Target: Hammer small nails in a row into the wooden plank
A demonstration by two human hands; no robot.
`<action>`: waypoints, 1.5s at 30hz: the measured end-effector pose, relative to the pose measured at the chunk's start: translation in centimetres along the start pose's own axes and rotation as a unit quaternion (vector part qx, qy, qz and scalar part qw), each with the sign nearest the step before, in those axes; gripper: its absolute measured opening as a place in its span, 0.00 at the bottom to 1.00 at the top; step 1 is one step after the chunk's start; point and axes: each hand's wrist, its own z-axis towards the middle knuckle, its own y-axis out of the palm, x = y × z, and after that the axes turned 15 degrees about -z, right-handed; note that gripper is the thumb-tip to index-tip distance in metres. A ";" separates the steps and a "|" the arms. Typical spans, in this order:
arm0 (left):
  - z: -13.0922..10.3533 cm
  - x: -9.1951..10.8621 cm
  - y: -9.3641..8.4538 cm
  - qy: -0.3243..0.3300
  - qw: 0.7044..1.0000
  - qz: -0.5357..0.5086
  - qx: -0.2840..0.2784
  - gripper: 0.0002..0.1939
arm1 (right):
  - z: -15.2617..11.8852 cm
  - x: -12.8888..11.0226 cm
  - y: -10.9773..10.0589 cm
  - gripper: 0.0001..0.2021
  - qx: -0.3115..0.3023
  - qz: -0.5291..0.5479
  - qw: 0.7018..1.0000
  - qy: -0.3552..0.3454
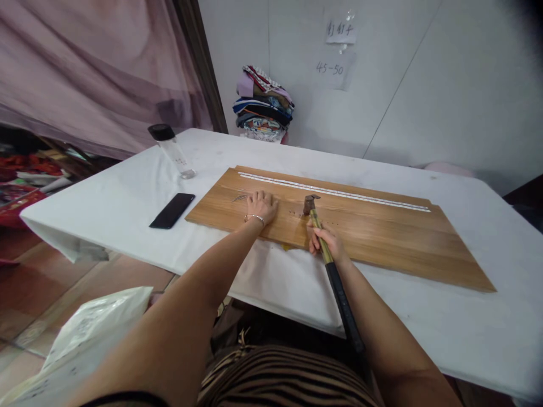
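Observation:
A long wooden board [382,237] lies flat on the white-covered table. My left hand [262,207], with a bracelet at the wrist, rests palm down on the board's left part, fingers stretched out. Just beyond its fingertips lie several loose nails [241,196]. My right hand [326,240] is closed round the yellowish upper handle of a hammer [324,249], near the board's front edge. The hammer's head is over the board, and its black grip points back toward my body. Small dark marks or nail heads [332,223] show in the wood near the hammer head; they are too small to tell.
Two white strips with markings [335,192] run along the board's far side. Left of the board are a black phone [172,210] and a clear bottle with a black lid [173,150]. Folded clothes [265,107] are stacked by the wall behind the table [127,175]. A white bag [97,322] is at lower left.

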 end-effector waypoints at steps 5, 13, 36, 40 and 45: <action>0.1 -0.2 0.3 0.005 1.000 -0.006 0.007 0.23 | -0.1 -0.1 0.0 0.19 0.003 -0.002 1.000 -0.007; -0.2 0.2 -0.2 0.003 1.000 -0.006 0.007 0.22 | -0.1 0.0 0.0 0.19 0.000 0.003 1.000 0.000; 0.4 0.5 -1.2 0.003 1.000 -0.001 -0.007 0.27 | 1.8 1.8 0.1 0.19 -0.013 0.040 0.999 -0.018; 0.4 0.5 -1.2 -0.001 1.000 0.004 -0.010 0.27 | 1.8 1.8 0.1 0.19 -0.023 0.036 0.999 -0.011; 0.5 0.5 -1.2 0.001 1.000 -0.002 -0.007 0.28 | 1.8 1.6 0.2 0.20 -0.016 0.041 0.999 -0.015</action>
